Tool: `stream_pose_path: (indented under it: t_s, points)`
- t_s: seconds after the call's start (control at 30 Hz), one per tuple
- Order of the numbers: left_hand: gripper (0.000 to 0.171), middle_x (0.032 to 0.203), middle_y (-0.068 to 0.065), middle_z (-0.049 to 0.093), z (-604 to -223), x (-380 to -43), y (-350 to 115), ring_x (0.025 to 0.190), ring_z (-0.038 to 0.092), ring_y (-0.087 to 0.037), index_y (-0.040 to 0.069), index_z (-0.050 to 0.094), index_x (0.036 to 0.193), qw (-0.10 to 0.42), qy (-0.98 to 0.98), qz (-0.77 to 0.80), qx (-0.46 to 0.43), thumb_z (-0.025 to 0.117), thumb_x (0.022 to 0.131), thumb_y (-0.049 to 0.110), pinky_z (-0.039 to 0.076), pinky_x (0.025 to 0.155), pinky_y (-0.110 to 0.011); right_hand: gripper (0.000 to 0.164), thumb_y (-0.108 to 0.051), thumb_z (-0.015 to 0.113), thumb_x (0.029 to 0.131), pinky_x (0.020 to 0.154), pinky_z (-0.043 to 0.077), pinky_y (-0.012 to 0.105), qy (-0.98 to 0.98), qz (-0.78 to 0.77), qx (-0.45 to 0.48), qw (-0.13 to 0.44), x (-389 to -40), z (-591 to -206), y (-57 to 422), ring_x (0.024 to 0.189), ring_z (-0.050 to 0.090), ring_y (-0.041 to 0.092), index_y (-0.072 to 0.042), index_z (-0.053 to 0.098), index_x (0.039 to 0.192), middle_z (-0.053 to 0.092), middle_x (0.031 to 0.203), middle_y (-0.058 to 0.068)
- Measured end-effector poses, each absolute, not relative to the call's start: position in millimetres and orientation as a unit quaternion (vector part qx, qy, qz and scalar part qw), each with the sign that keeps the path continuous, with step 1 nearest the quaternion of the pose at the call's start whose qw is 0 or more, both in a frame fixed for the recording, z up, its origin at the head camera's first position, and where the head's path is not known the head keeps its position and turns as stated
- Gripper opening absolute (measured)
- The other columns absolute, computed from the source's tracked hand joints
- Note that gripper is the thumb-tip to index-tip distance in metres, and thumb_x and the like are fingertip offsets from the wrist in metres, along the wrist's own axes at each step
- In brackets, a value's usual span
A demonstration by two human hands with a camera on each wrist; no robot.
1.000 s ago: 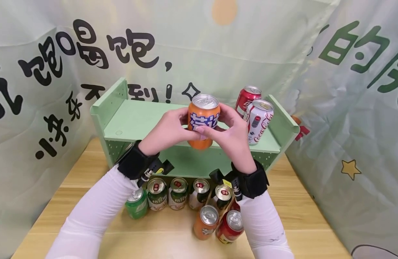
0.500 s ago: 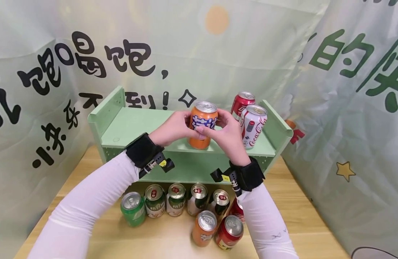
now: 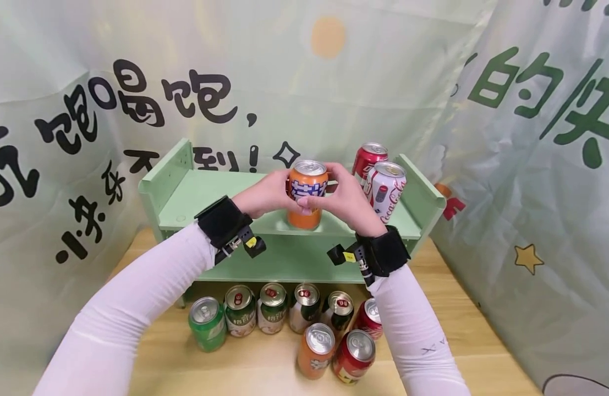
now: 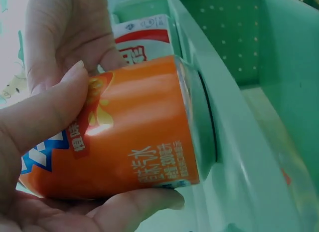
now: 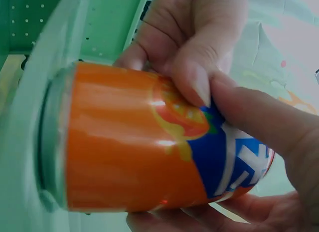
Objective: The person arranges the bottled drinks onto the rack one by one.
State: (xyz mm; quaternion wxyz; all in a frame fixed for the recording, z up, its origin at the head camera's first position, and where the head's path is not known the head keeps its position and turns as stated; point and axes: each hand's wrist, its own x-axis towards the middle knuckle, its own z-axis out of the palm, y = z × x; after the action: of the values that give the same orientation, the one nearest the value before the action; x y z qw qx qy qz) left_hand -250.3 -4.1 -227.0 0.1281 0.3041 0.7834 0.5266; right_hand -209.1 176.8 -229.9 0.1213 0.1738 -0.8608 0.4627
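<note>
An orange soda can point(image 3: 305, 219) with blue and white lettering stands upright at the front of the green shelf's top board point(image 3: 217, 190). My left hand point(image 3: 265, 193) grips it from the left, and my right hand point(image 3: 351, 201) grips it from the right. Both thumbs meet across its front. In the left wrist view, the base of the orange can point(image 4: 144, 127) sits at the shelf board, with fingers below and thumb above. The right wrist view shows the orange can point(image 5: 114, 142) between thumb and fingers too. To its right stand a white Coca-Cola can point(image 3: 387, 190) and a red can point(image 3: 366, 158).
Below, on the wooden table point(image 3: 225, 374), stands a row with a green can point(image 3: 207, 330) and several dark green and white cans point(image 3: 272, 316). Nearer are another orange can point(image 3: 314, 357) and a red can point(image 3: 351, 363). A second red can point(image 3: 371, 316) is partly behind my right forearm.
Both hands have lowered the orange can onto the front of the top board. The head view has shifted slightly. The other cans stand where they were.
</note>
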Motion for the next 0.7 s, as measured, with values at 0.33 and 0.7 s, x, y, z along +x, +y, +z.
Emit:
stream_pose_path:
  t_s: [0.33, 0.7]
  points:
    - [0.066, 0.119, -0.017, 0.058, -231, -266, 3, 0.105, 0.056, -0.027, -0.002, 0.048, 0.127, 0.129, 0.800, 0.509, 0.292, 0.077, 0.069, -0.008, 0.048, 0.096, -0.037, 0.074, -0.024, 0.083, 0.073, 0.087, 0.051, 0.035, -0.877, 0.454, 0.144, 0.066, -225, -225, 181, 0.103, 0.055, 0.025, -0.002, 0.040, 0.129, 0.051, 0.122, 0.012]
    - [0.067, 0.122, -0.015, 0.056, -219, -301, 10, 0.108, 0.052, -0.026, 0.002, 0.047, 0.130, 0.144, 0.825, 0.491, 0.242, 0.078, 0.071, -0.004, 0.046, 0.094, -0.036, 0.073, -0.009, 0.082, 0.072, 0.091, 0.050, 0.037, -0.871, 0.486, 0.075, 0.028, -257, -206, 175, 0.107, 0.052, 0.027, -0.001, 0.038, 0.129, 0.047, 0.123, 0.015]
